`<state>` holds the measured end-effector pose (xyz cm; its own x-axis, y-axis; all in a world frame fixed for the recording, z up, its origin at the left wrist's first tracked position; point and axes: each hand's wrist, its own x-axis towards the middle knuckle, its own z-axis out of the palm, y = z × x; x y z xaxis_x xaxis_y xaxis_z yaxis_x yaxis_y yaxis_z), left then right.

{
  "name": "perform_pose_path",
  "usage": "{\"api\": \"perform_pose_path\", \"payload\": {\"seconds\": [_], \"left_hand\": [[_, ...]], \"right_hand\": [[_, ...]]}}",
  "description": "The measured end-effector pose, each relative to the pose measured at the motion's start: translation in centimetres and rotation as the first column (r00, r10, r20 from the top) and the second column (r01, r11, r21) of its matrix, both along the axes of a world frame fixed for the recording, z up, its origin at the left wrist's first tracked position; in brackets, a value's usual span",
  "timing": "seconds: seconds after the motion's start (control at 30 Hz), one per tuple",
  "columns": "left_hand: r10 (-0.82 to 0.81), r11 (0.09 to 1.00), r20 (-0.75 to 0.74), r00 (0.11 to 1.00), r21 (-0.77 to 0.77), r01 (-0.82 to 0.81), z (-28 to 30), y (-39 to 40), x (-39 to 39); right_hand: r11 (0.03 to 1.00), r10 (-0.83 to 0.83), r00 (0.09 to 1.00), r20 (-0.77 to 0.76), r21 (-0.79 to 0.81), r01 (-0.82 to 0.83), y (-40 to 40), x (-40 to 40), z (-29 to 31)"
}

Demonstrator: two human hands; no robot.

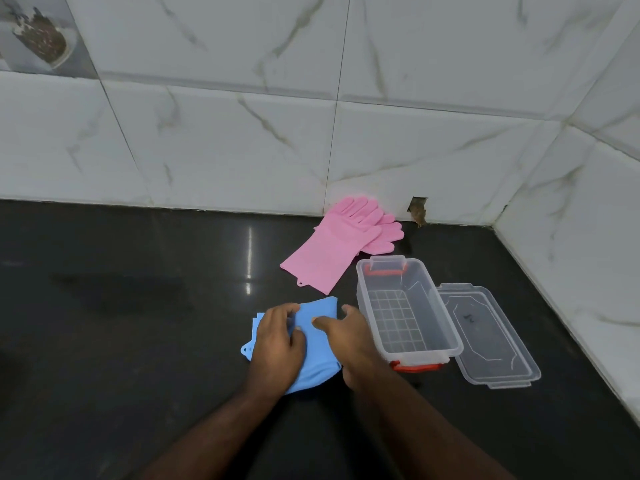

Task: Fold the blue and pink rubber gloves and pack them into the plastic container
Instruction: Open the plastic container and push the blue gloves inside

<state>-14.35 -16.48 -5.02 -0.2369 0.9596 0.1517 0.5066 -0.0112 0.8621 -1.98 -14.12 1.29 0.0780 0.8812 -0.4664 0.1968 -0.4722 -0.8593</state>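
Note:
The blue gloves [320, 344] lie folded on the black counter in front of me. My left hand [278, 344] presses flat on their left part, fingers bent over a fold. My right hand [349, 337] rests on their right edge, thumb and fingers pinching the blue rubber. The pink gloves [337, 244] lie flat and stacked near the back wall, fingers pointing at the wall. The clear plastic container [446, 348] with red latches stands open and empty just right of my right hand.
The container's clear lid [491, 341] lies on the counter right of the container. Marble-look wall tiles close the back and the right side. A small hole in the wall [418, 210] sits behind the pink gloves. The black counter [121, 306] stretches to the left.

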Motion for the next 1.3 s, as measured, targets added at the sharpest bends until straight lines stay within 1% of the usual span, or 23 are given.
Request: {"api": "perform_pose_path", "payload": {"seconds": [0.07, 0.13, 0.17, 0.23, 0.3, 0.43, 0.53, 0.57, 0.6, 0.63, 0.67, 0.7, 0.73, 0.77, 0.87, 0.97, 1.03, 1.1, 1.13, 1.17, 1.23, 1.27, 1.3], "left_hand": [[0.045, 0.998, 0.048, 0.998, 0.033, -0.046, 0.1, -0.2, 0.1], [0.050, 0.997, 0.071, 0.996, 0.062, -0.054, 0.1, -0.4, 0.1], [0.039, 0.997, 0.080, 0.996, 0.065, -0.044, 0.1, -0.5, 0.1], [0.023, 0.998, 0.095, 0.995, 0.057, -0.029, 0.2, -0.5, 0.1], [0.025, 0.998, 0.097, 0.995, 0.048, -0.029, 0.3, -0.5, 0.0], [0.086, 0.995, 0.117, 0.989, 0.039, -0.091, 2.6, -0.1, -0.3], [0.141, 0.987, 0.193, 0.971, -0.107, -0.122, 5.5, 0.5, -0.8], [0.145, 0.978, 0.274, 0.951, -0.185, -0.096, 6.3, 0.7, -1.0], [0.138, 0.964, 0.403, 0.905, -0.263, -0.030, 7.3, 0.7, -1.1], [0.129, 0.941, 0.558, 0.820, -0.329, 0.076, 8.3, 0.7, -1.1], [0.131, 0.912, 0.692, 0.709, -0.366, 0.188, 9.2, 0.7, -1.2], [0.132, 0.887, 0.783, 0.607, -0.367, 0.281, 10.2, 0.6, -1.4], [0.123, 0.871, 0.836, 0.535, -0.349, 0.346, 11.0, 0.6, -1.6], [0.115, 0.862, 0.863, 0.492, -0.333, 0.383, 11.6, 0.7, -1.8], [0.142, 0.865, 0.885, 0.443, -0.329, 0.379, 12.0, 0.8, -2.7], [0.196, 0.880, 0.869, 0.454, -0.360, 0.309, 11.1, 0.5, -3.1], [0.207, 0.900, 0.860, 0.466, -0.354, 0.255, 10.6, 0.1, -2.8], [0.196, 0.920, 0.871, 0.451, -0.323, 0.224, 10.5, -0.2, -2.5], [0.183, 0.927, 0.883, 0.433, -0.301, 0.223, 10.5, -0.4, -2.3], [0.171, 0.932, 0.893, 0.417, -0.284, 0.226, 10.6, -0.5, -2.2], [0.141, 0.934, 0.916, 0.376, -0.249, 0.257, 10.9, -0.8, -1.9], [0.120, 0.931, 0.928, 0.352, -0.229, 0.286, 11.2, -0.9, -1.6], [0.098, 0.924, 0.941, 0.324, -0.207, 0.322, 11.4, -1.0, -1.3]], "right_hand": [[1.000, 0.013, 0.995, -0.099, -0.006, -0.014, 0.4, -0.2, 0.2], [0.996, 0.089, 0.989, -0.117, 0.007, -0.089, 0.6, -0.2, 0.6], [0.991, 0.132, 0.988, -0.082, 0.015, -0.131, 0.6, -0.2, 0.6], [0.976, 0.215, 0.975, 0.057, 0.024, -0.217, 0.5, -0.4, 0.6], [0.964, 0.256, 0.953, 0.159, 0.032, -0.264, 0.5, -0.5, 0.5], [0.949, 0.233, 0.941, 0.245, 0.156, -0.275, 0.9, -0.3, 1.8], [0.927, 0.158, 0.950, 0.269, 0.291, -0.236, 1.4, 0.1, 3.7], [0.907, 0.134, 0.948, 0.289, 0.351, -0.235, 1.4, 0.2, 4.4], [0.878, 0.112, 0.939, 0.325, 0.410, -0.247, 1.3, 0.3, 5.0], [0.843, 0.100, 0.924, 0.369, 0.461, -0.276, 0.9, 0.3, 5.6], [0.806, 0.105, 0.903, 0.416, 0.496, -0.322, 0.5, 0.2, 6.1], [0.766, 0.133, 0.873, 0.468, 0.511, -0.391, -0.2, 0.1, 6.5], [0.715, 0.168, 0.832, 0.528, 0.517, -0.472, -0.9, -0.1, 6.7], [0.652, 0.201, 0.784, 0.587, 0.517, -0.555, -1.5, -0.2, 6.5], [0.481, 0.239, 0.680, 0.693, 0.524, -0.703, -2.9, -0.3, 5.3], [0.419, 0.284, 0.629, 0.723, 0.497, -0.760, -3.5, 0.5, 4.0], [0.454, 0.384, 0.625, 0.680, 0.450, -0.769, -3.6, 1.4, 4.2], [0.550, 0.466, 0.675, 0.572, 0.411, -0.727, -3.2, 2.3, 5.0], [0.615, 0.430, 0.737, 0.522, 0.428, -0.662, -2.9, 2.8, 5.4], [0.688, 0.350, 0.809, 0.472, 0.456, -0.564, -2.4, 3.4, 5.9], [0.820, 0.175, 0.933, 0.316, 0.478, -0.316, -1.4, 4.7, 6.4], [0.879, 0.126, 0.975, 0.182, 0.436, -0.195, -1.0, 5.3, 6.7], [0.930, 0.106, 0.994, 0.014, 0.353, -0.104, -0.7, 5.9, 6.8]]}}
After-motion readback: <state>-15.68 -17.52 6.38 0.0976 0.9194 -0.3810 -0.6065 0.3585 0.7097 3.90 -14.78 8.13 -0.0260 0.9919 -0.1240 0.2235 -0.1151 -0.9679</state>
